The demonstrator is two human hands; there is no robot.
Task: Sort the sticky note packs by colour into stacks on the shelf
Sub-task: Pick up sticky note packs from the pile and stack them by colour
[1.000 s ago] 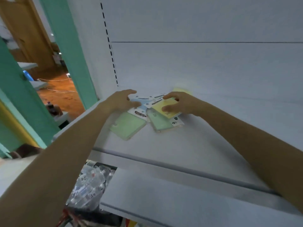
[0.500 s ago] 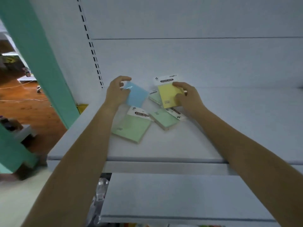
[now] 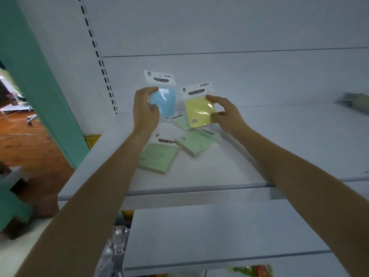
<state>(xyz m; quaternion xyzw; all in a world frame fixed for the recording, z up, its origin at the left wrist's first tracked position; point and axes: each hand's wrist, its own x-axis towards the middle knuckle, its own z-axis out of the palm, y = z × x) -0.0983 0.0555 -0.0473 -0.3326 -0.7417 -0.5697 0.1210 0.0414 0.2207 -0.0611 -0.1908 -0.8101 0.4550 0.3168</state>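
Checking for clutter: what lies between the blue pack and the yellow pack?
Head view: nothing sits between blue pack and yellow pack, only white back panel.

Shop: white slotted display shelf (image 3: 199, 176), header-carded sticky note packs (image 3: 159, 156), packaged goods (image 3: 113, 254) below.

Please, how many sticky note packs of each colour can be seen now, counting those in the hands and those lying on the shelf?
Blue: 1, the blue pack held in the left hand.
Yellow: 1, the yellow pack held in the right hand.
Green: 3, the near green pack, the middle green pack and the far green pack, all lying on the shelf.
Total: 5 packs.
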